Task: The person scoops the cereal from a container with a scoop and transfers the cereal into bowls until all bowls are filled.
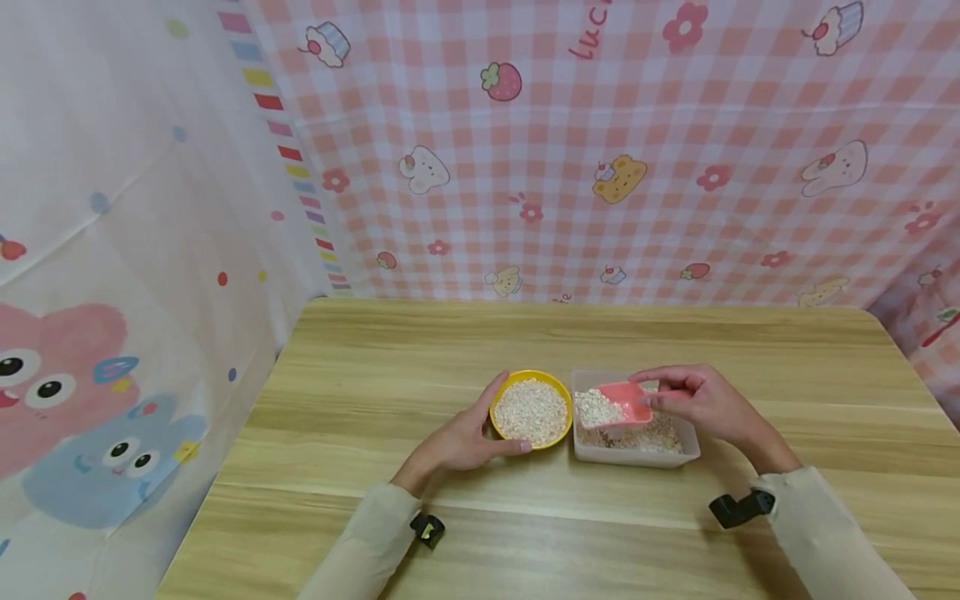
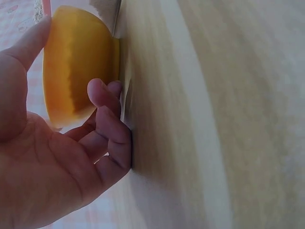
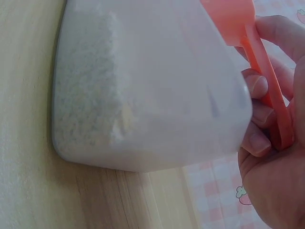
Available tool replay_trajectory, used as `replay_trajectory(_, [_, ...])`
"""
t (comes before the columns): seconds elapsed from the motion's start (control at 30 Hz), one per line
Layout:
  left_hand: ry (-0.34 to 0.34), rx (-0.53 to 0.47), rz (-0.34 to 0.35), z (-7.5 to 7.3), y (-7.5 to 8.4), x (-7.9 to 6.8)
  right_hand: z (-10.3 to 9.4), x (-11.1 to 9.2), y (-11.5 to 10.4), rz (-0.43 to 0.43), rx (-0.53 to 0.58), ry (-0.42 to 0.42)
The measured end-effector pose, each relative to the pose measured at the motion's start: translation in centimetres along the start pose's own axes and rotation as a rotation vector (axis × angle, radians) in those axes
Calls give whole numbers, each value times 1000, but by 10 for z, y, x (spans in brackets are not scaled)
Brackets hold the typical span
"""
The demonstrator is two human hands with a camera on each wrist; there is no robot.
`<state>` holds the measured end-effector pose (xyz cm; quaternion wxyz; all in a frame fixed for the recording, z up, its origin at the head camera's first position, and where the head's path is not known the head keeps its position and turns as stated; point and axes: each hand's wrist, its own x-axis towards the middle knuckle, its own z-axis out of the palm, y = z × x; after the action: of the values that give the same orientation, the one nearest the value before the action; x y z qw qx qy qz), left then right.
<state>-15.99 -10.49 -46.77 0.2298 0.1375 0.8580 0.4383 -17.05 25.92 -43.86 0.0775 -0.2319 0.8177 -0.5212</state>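
A yellow bowl (image 1: pixel 567 427) full of pale flakes (image 1: pixel 531 410) stands on the table. My left hand (image 1: pixel 471 433) holds it from the left, thumb on the near rim and fingers round the far side; the left wrist view shows the bowl's side (image 2: pixel 78 62) against the fingers. Right beside it is a translucent plastic tub (image 1: pixel 637 457) with more flakes inside. Over the tub, my right hand (image 1: pixel 697 402) grips a coral-pink scoop (image 1: pixel 636 402) by its handle (image 3: pixel 271 86). A heap of flakes (image 1: pixel 597 407) lies in the scoop, toward the bowl side.
The wooden table (image 1: pixel 420 342) reaches back to a pink checked cloth (image 1: pixel 465 150) hanging behind it. A white cartoon-print cloth (image 1: pixel 150 250) hangs along the left side. Dark wrist cameras (image 1: pixel 741 508) sit on both sleeves.
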Motion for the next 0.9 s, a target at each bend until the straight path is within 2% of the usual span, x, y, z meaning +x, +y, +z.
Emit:
replay_trajectory(0.5, [10,7,-1,0,-1,-1,0,3,-6,17,-32,21])
replay_trajectory(0.77, [11,8,1,1,-1,0,3,13,-27,22,-94,14])
replay_trajectory(0.9, [13,20,-5,0,0,-1,6,20,-40,51,-134,22])
